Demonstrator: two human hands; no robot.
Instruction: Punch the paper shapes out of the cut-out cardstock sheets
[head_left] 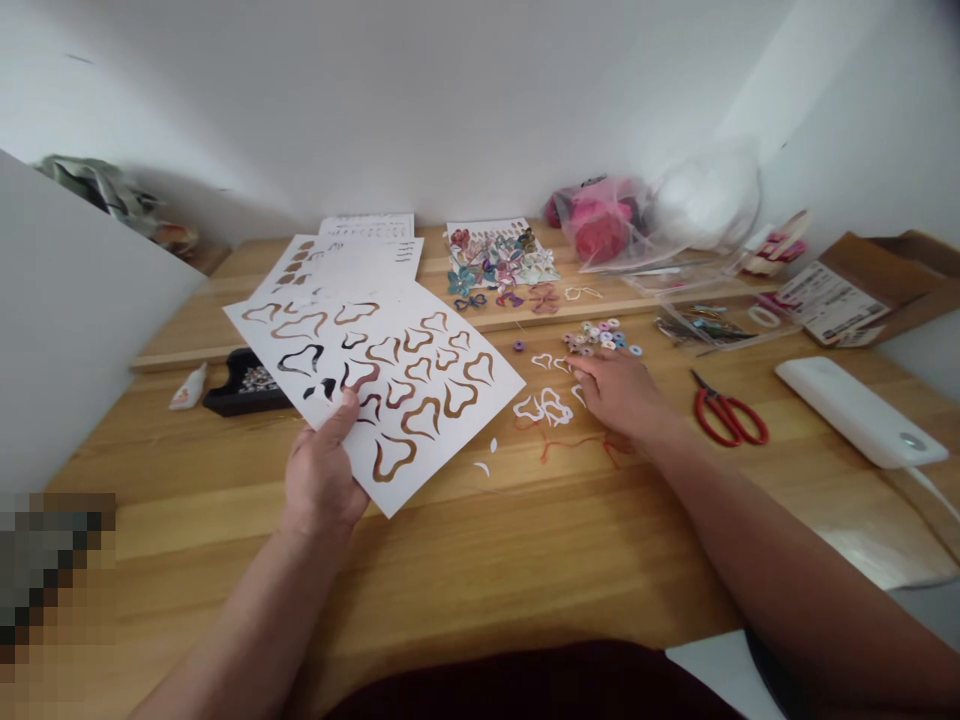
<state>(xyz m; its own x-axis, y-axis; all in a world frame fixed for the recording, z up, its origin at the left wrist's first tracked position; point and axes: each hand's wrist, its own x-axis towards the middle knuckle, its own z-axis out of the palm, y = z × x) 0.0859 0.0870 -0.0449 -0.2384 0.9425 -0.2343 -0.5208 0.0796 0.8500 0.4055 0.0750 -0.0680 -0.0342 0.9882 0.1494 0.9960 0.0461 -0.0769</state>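
Note:
My left hand (330,465) grips the lower edge of a white paper sheet (465,440), thumb on top and fingers beneath. Many curved petal-outline shapes are cut out of the sheet, and the wood shows through them. On the table, my right hand (619,390) reaches out with its index finger extended, the tip at a small white paper petal outline (541,362). Its other fingers are partly hidden. Just below lie larger white paper outlines (555,408), partly overlapping, and a loose orange thread (574,443). Two small paper scraps (482,468) rest nearer me.
Thread spools (611,335) cluster behind my right hand. Red-handled scissors (727,415) and a white device (859,410) lie to the right. Flower pieces (499,265) sit on the raised shelf. A black tray (247,385) and a glue bottle (187,388) stand left.

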